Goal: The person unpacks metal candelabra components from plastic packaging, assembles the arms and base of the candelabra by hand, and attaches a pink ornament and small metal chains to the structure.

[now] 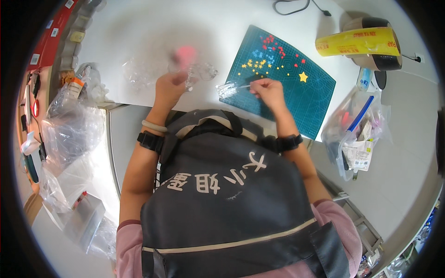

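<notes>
Above the white table, my left hand point(170, 89) is closed on a crumpled clear plastic wrapper point(201, 72). Just beyond its fingers shows a blurred pink thing point(186, 54); whether it lies on the table or is held, I cannot tell. My right hand point(270, 91) pinches the thin end of a small clear plastic packet point(227, 89), which points left toward the other hand. That packet hangs over the near left edge of a dark green cutting mat point(296, 106). Small red, blue and yellow stars point(259, 62) lie scattered on the mat, with one larger yellow star point(303, 77) apart from them.
A yellow roll of wrap point(358, 41) sits at the far right, near a black cable point(296, 9). Along the table's right edge hangs a clear bag point(357, 129) of mixed items. Clear plastic bags point(72, 132) and a wooden edge with tools point(32, 116) stand on the left.
</notes>
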Demonstrator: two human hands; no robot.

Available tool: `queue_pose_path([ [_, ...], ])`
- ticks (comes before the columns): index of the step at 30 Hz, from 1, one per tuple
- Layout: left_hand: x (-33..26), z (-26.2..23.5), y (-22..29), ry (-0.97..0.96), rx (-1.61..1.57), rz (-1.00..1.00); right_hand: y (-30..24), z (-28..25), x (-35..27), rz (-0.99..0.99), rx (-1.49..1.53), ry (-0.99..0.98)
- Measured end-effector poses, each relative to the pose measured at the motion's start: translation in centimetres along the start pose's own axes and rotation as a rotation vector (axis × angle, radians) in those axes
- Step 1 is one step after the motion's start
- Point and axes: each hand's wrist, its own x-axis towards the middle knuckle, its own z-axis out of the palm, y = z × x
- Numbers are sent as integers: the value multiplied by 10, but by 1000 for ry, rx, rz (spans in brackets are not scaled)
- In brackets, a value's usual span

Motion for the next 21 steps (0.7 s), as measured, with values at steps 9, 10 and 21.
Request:
queue_pose_path([
  [9, -23, -10, 29, -49, -346, 36, 3, -26, -9, 254, 376, 7],
  [10, -26, -11, 32, -81, -327, 38, 5, -27, -9, 256, 374, 7],
  [21, -55, -26, 51, -318, -713, -66, 25, -14, -22, -278, -680, 97],
])
